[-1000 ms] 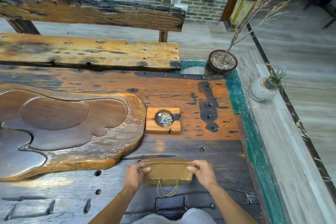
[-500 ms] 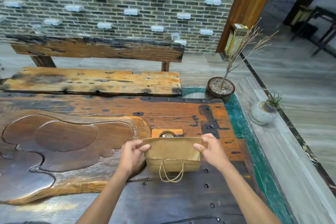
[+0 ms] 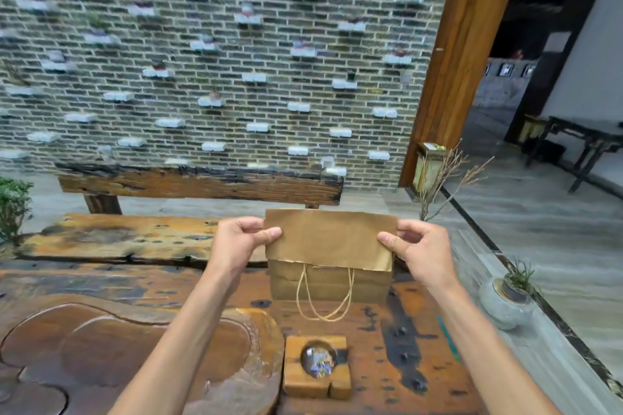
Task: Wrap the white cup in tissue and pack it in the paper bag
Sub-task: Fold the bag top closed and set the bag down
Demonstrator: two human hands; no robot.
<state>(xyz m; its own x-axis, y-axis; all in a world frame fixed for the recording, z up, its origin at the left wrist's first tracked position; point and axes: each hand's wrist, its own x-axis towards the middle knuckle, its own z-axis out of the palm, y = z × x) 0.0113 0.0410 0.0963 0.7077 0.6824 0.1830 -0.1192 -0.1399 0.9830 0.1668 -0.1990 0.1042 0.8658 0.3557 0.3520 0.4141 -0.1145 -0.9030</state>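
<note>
One paper bag hangs above the surface, both hands pinching it: left hand at its left edge, right hand at its right. Two twine handles dangle.

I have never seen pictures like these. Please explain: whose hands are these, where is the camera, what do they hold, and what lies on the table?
There is no machine here. A person wears a wide-angle camera on the head, so you look forward and down along their own arms. All the pictures come from this one camera.

The left hand and the right hand each pinch a top corner of a brown paper bag, thumbs in front. The bag's top is folded over, and its string handles hang down.

Below is a dark wooden table. On it lie a carved wooden tray and a small wooden block with a round hollow holding something shiny. No white cup is visible.
</note>
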